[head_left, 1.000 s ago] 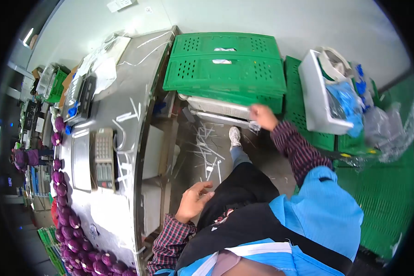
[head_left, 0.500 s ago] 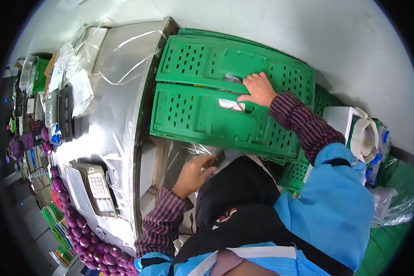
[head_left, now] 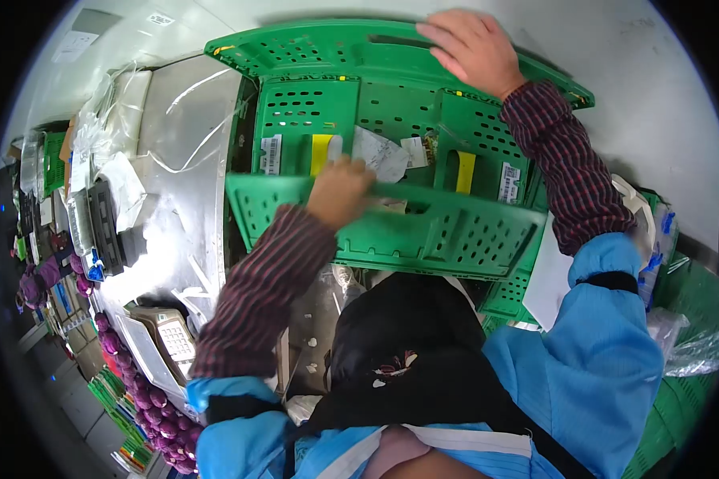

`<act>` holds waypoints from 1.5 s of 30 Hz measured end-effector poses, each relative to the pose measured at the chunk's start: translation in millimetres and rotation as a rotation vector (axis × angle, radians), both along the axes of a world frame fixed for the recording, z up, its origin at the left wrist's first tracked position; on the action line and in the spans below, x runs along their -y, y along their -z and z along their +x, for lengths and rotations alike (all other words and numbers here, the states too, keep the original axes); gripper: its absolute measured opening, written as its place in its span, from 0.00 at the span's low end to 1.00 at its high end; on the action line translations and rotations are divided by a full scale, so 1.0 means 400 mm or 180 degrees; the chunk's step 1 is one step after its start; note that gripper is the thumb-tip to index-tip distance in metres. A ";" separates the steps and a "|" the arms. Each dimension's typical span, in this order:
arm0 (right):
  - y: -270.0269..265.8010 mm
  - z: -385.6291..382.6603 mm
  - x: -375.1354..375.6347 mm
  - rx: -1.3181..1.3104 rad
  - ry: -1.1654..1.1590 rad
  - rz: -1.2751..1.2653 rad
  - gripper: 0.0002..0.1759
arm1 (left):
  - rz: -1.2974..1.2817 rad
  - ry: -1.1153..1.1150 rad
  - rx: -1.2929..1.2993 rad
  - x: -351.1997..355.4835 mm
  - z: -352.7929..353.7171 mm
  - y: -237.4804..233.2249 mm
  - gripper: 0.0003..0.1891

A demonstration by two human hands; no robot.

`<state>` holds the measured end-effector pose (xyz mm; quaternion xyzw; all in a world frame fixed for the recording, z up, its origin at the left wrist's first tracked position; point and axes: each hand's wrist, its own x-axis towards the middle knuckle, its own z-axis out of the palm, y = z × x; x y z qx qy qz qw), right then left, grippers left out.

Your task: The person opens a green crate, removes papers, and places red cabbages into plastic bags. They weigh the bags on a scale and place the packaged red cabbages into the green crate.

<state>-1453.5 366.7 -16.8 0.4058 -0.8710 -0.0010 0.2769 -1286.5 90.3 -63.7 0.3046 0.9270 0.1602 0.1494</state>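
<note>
A green folding crate [head_left: 391, 92] lies in front of me with its two long walls raised and its end panels flat inside, each with a yellow strip. My left hand [head_left: 342, 191], blurred, is closed over the top of the near wall [head_left: 455, 231]. At the far wall [head_left: 311, 49], which leans outward, my right hand [head_left: 475, 52] rests over the upper rim with fingers fairly straight. Between the walls are a crumpled pale sheet [head_left: 379, 154] and a small printed paper [head_left: 415, 152]. White barcode labels [head_left: 272, 154] show on the end panels.
A steel counter [head_left: 180, 120] on my left bears a keypad device [head_left: 174, 339] and plastic wrapping. Strung purple bulbs [head_left: 148, 411] hang along its edge. More green crate parts [head_left: 507, 295] sit beneath. A white box [head_left: 545, 279] and clear plastic film [head_left: 683, 351] are at right.
The crate's two long walls have gone from folded flat to raised, uncovering the inside. My left hand moved up onto the near wall; my right hand moved away from me with the far wall.
</note>
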 end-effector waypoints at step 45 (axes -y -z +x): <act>0.268 0.379 0.336 0.2976 0.0873 -0.0058 0.66 | 0.1779 -0.2594 -0.0480 0.343 0.577 -0.269 0.03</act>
